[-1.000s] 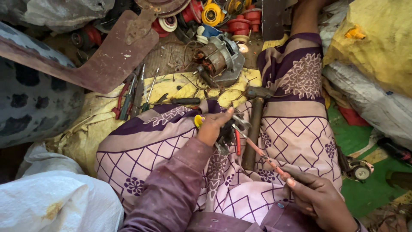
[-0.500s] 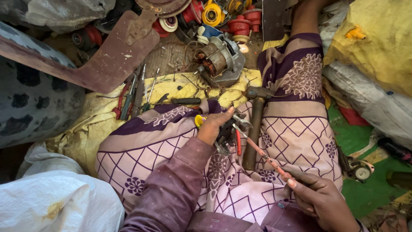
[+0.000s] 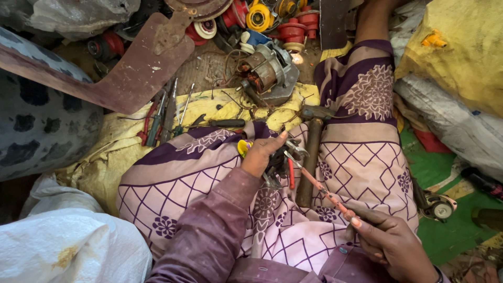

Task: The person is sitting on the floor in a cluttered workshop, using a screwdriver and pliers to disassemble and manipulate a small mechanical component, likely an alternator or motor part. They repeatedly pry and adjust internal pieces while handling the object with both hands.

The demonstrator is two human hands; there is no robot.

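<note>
Screwdriver [image 3: 319, 187], thin with a reddish shaft, runs from the right hand [image 3: 390, 241], which pinches its rear end between fingertips, up and leftward to its tip at a small dark metal part [image 3: 277, 165]. That part sits under the left hand [image 3: 262, 154], whose fingers curl over it in a loose grasp on the lap. Just beyond this hand's thumb lies a hammer [image 3: 310, 157], handle toward the wearer. Farther ahead of both hands rests an electric motor [image 3: 267, 73]; loose hand tools [image 3: 165, 118] lie to the left on yellow sacking [image 3: 120, 157].
</note>
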